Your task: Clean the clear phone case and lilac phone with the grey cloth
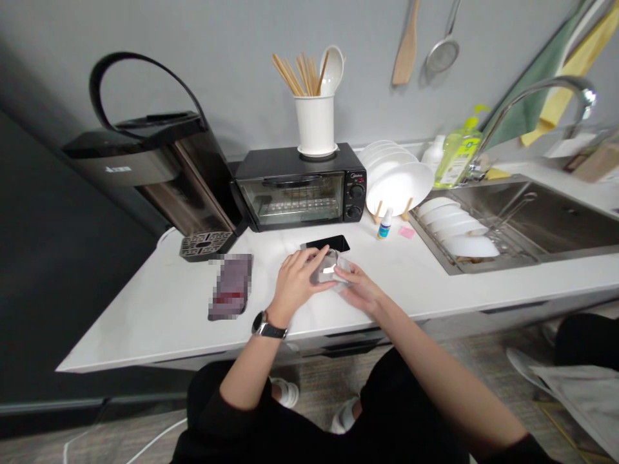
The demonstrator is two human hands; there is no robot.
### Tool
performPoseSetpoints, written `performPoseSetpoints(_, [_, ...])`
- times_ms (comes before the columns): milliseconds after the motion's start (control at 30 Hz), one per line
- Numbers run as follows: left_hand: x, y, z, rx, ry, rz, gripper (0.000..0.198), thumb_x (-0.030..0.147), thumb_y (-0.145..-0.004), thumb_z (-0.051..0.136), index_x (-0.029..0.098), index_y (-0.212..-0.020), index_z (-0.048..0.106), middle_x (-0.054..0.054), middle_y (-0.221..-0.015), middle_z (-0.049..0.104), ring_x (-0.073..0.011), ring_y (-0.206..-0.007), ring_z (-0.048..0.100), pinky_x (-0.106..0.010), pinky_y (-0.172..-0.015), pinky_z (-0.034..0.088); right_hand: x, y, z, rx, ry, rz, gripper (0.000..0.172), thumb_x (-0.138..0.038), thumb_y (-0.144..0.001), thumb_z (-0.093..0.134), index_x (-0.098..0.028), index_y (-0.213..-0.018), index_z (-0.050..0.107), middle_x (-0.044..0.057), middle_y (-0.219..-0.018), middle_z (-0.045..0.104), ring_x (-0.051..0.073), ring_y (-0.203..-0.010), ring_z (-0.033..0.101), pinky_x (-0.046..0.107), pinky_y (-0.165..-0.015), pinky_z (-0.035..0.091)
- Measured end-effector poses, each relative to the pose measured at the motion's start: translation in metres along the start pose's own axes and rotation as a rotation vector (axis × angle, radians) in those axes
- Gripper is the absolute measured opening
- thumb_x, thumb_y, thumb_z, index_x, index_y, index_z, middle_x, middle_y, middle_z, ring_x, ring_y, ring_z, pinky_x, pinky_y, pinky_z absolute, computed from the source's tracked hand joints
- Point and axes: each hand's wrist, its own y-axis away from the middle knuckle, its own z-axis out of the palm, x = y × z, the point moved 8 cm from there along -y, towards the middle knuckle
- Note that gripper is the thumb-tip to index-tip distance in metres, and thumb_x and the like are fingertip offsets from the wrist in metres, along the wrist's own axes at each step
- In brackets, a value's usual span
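Both hands hold a shiny, see-through plastic piece (pixel 329 270) just above the counter; what kind of thing it is I cannot make out. My left hand (pixel 297 277), with a watch (pixel 265 325) on its wrist, grips it from the left, fingers over the top and thumb below. From the right, my right hand (pixel 360 287) pinches its other side between thumb and fingers. Right behind the hands lies a black phone (pixel 338 243), partly covered by them. A flat dark purple thing (pixel 232 283), blurred by pixels, rests to the left.
A toaster oven (pixel 294 193) carries a white utensil holder (pixel 315 122). A tall black appliance (pixel 164 174) stands left. White plates (pixel 401 187), a small bottle (pixel 385 224) and a pink slip (pixel 406 232) are right of the oven, before the sink (pixel 570 225). Someone's leg (pixel 587 341) shows lower right.
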Motion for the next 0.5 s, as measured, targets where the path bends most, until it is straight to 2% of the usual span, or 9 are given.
performPoseSetpoints(100, [-0.004,0.0,-0.001,0.02,0.016,-0.036,0.081,0.062,-0.088,0.074,0.027,-0.157,0.049,-0.011,-0.129,0.067,-0.0293,-0.115,0.064,-0.042,-0.098,0.051,0.001,-0.001,0.001,-0.006,-0.009,0.006,0.041,-0.036,-0.061,0.102,-0.022,-0.092,0.08,-0.001,-0.092,0.081,0.014,-0.082,0.072,0.023,-0.081,0.056])
performPoseSetpoints(233, [0.014,-0.001,0.0,-0.034,0.108,0.147,0.085,0.069,-0.087,0.07,0.027,-0.157,0.048,-0.011,-0.131,0.068,-0.0284,-0.114,0.065,-0.041,-0.096,0.051,0.005,-0.002,-0.005,0.024,-0.016,0.032,0.048,-0.061,-0.07,0.092,-0.023,-0.095,0.08,0.001,-0.085,0.081,0.017,-0.076,0.072,0.028,-0.074,0.058])
performPoseSetpoints(300, [0.018,0.0,-0.001,-0.041,0.098,0.183,0.085,0.07,-0.087,0.069,0.026,-0.157,0.049,-0.011,-0.13,0.069,-0.0287,-0.113,0.066,-0.042,-0.095,0.051,0.005,-0.001,-0.005,0.015,-0.003,0.032,0.051,-0.067,-0.072,0.088,-0.022,-0.094,0.079,0.001,-0.083,0.08,0.017,-0.074,0.072,0.028,-0.073,0.058])
performPoseSetpoints(400, [0.007,-0.001,-0.004,0.019,0.058,0.086,0.083,0.068,-0.088,0.07,0.027,-0.157,0.049,-0.012,-0.128,0.069,-0.029,-0.111,0.066,-0.042,-0.095,0.051,0.001,-0.001,-0.003,-0.021,0.021,0.01,0.04,-0.051,-0.071,0.094,-0.023,-0.093,0.078,0.0,-0.087,0.08,0.015,-0.076,0.071,0.025,-0.074,0.056])
performPoseSetpoints(500, [-0.004,0.0,-0.007,0.081,0.042,-0.023,0.083,0.065,-0.088,0.072,0.026,-0.157,0.049,-0.012,-0.129,0.067,-0.029,-0.113,0.065,-0.042,-0.098,0.05,-0.002,0.0,-0.002,-0.038,0.031,-0.004,0.039,-0.036,-0.066,0.099,-0.024,-0.097,0.078,0.0,-0.094,0.08,0.016,-0.083,0.072,0.025,-0.078,0.056])
